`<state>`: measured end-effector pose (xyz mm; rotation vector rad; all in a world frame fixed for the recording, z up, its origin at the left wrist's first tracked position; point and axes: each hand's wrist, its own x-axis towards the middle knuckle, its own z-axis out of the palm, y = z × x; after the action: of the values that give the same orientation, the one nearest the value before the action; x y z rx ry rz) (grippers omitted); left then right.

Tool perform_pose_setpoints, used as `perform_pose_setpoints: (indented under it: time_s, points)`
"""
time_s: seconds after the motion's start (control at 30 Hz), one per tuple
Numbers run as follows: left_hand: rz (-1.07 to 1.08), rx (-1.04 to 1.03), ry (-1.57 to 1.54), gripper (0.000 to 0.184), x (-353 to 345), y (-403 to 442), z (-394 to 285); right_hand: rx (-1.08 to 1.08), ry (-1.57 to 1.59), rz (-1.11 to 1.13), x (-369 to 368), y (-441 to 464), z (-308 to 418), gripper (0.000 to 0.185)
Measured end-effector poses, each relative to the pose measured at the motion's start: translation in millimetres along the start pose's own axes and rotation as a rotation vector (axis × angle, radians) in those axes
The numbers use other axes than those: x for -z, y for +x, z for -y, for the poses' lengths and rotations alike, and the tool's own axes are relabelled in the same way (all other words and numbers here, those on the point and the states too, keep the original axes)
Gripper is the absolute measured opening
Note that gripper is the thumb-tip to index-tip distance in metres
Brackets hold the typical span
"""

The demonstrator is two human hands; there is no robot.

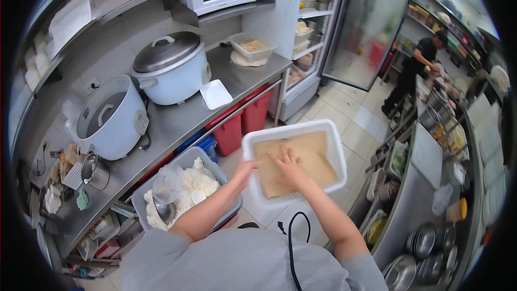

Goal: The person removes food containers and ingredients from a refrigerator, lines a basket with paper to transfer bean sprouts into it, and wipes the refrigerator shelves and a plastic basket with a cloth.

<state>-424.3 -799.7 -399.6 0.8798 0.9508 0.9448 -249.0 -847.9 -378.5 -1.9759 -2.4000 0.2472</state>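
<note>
A white plastic basket (342, 156) is held up in front of my body, above the tiled floor. Brown paper (320, 170) lines its bottom. My left hand (246, 171) grips the basket's left rim, its fingers partly hidden behind the wall. Fingers spread, my right hand (290, 168) lies flat on the paper. Below and left of the basket is a grey tub (232, 205) of white cooked rice (188, 183). A clear plastic bag (168, 183) and a small white scoop-like piece (198, 196) lie on the rice.
Two large rice cookers, one lidded (171, 70) and one uncovered (110, 116), stand on the left steel counter (177, 124). A white tray (216, 94) sits beside them. The glass fridge door (366, 27) stands open ahead. Another person (423, 64) works at the far right counter.
</note>
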Motion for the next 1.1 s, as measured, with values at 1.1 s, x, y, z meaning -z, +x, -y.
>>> perform_pose_setpoints:
  time_s: [1.1]
  points:
    - [-0.889,-0.275,-0.437,0.066,-6,357,-68,0.369,0.399,-0.087,111,747,-265,0.08]
